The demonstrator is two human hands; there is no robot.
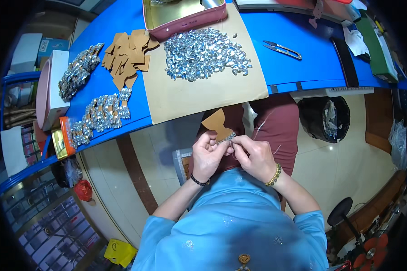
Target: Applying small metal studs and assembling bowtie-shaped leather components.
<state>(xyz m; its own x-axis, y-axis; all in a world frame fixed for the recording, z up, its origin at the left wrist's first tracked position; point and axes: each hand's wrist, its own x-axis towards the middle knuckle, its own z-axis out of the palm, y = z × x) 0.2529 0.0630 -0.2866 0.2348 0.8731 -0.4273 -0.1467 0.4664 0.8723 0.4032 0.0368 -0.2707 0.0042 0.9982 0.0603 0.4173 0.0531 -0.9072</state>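
My left hand [206, 156] is closed on a tan shaped card [216, 124] with small silvery beads [229, 138] along its lower edge. Close beside it, my right hand [256, 156] pinches at the beaded edge; what its fingertips grip is too small to make out. Pale thread [261, 125] trails over my right thigh. Both hands are above my lap, just off the table's near edge. Beyond them, loose faceted clear stones [203, 54] lie heaped on a tan paper sheet [203, 98].
Left of the stones are a pile of tan cards [127, 55] and stacks of bead-covered pieces [106, 113] on the blue table [298, 74]. A pink tin [190, 22] stands behind. Thread snips [282, 49] lie to the right. A black-lined bin [315, 119] is on the floor.
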